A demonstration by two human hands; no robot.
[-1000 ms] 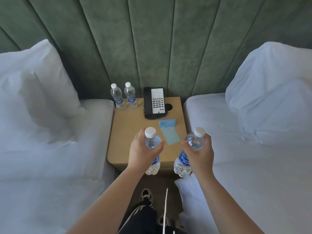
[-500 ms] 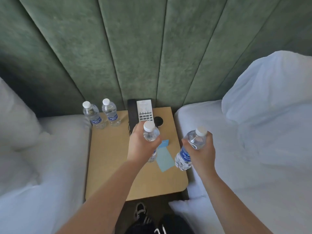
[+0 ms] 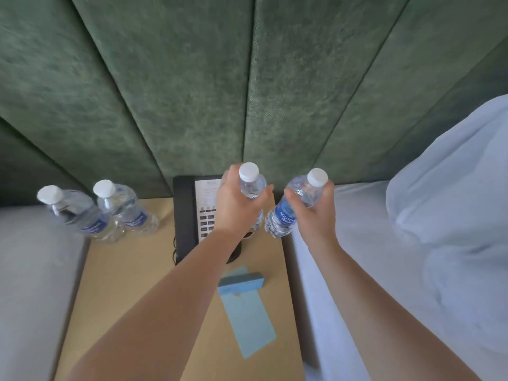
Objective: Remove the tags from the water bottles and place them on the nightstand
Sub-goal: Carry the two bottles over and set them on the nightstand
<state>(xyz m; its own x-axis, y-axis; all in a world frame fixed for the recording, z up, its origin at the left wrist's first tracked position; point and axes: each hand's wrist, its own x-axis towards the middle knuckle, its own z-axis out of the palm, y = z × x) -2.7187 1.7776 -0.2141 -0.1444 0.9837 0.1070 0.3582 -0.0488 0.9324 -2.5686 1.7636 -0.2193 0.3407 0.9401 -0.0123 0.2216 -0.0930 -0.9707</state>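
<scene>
My left hand (image 3: 236, 206) grips a clear water bottle (image 3: 251, 182) with a white cap, held over the back right of the tan nightstand (image 3: 132, 270), above the phone. Just to its right, my right hand (image 3: 316, 213) holds a second bottle (image 3: 286, 215) with a blue label, tilted, over the nightstand's right edge. Two more bottles, one (image 3: 79, 213) on the left and another (image 3: 126, 209) beside it, stand at the back left corner. Two light blue paper tags (image 3: 247, 303) lie flat on the nightstand's front right part.
A black phone (image 3: 189, 218) with a white keypad sits at the back middle of the nightstand. White beds flank it, left (image 3: 30, 284) and right (image 3: 357, 257), with a pillow (image 3: 453, 215) at the right. Green padded wall panels (image 3: 247, 78) rise behind.
Both hands carried their bottles forward and up, from the nightstand's front edge to its back right. The view has come closer over the nightstand.
</scene>
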